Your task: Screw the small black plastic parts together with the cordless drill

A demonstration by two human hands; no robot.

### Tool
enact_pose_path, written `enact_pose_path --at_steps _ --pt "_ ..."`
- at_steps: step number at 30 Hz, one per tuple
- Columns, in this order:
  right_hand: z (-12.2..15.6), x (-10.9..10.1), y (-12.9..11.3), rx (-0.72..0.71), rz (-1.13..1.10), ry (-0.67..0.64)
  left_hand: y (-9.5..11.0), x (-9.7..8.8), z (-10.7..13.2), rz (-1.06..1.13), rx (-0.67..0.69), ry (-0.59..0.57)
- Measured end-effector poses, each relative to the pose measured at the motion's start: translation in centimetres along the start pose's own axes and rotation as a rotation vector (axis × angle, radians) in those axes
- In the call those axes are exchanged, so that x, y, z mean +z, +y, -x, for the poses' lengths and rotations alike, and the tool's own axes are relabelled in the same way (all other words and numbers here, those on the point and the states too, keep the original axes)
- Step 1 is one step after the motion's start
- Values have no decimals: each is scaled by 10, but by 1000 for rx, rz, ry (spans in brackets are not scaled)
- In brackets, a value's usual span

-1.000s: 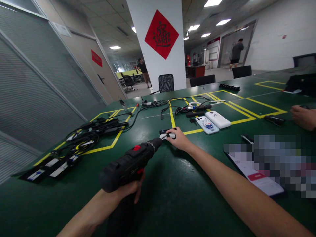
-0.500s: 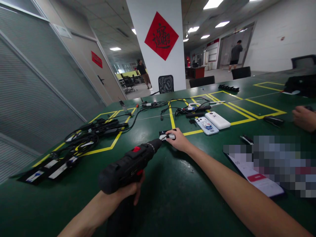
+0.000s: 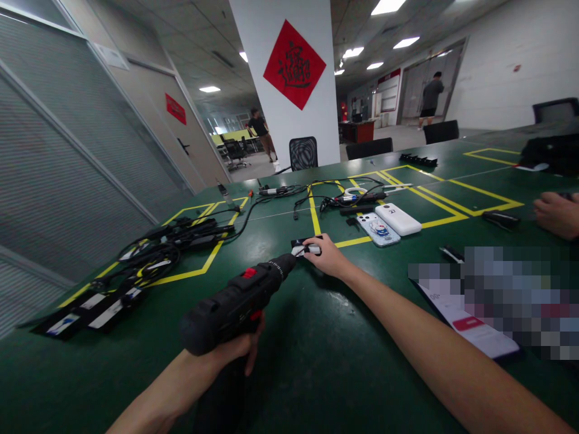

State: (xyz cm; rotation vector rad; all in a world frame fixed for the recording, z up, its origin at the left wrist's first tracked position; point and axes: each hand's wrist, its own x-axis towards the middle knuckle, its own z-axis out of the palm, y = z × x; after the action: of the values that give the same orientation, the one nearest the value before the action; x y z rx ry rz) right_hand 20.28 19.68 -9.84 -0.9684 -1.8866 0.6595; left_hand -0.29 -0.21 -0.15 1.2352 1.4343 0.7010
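My left hand [image 3: 230, 349] is wrapped around the grip of a black cordless drill [image 3: 237, 301] with red details. The drill's chuck points away from me, toward a small white and black piece [image 3: 298, 248] lying on the green table. Fingers of my right hand [image 3: 329, 257] are pressed on the right part of that piece, close to the chuck. Its exact kind is too small to make out, and my fingers hide part of it. Whether the drill's tip touches it, I cannot tell.
Black cables [image 3: 167, 247] lie at left within yellow tape lines. A phone [image 3: 379, 229] and a white power bank [image 3: 398, 220] lie right of centre. A paper on a clipboard [image 3: 461, 319] is nearer. Another person's hand [image 3: 557, 214] rests at the far right.
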Motion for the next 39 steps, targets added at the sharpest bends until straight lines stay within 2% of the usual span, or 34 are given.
enact_pose_path --at_steps 8,16,23,33,39 --pt "0 0 0 3 -9 1 7 3 2 -17 40 -19" --pt "0 0 0 13 -7 -5 4 -1 3 -29 41 -51" --pt "0 0 0 16 -9 -9 4 2 3 -32 7 -12" --pt "0 0 -1 5 -11 -7 10 1 7 -28 46 -42" --pt "0 1 0 9 -34 0 13 5 7 -34 46 -3"
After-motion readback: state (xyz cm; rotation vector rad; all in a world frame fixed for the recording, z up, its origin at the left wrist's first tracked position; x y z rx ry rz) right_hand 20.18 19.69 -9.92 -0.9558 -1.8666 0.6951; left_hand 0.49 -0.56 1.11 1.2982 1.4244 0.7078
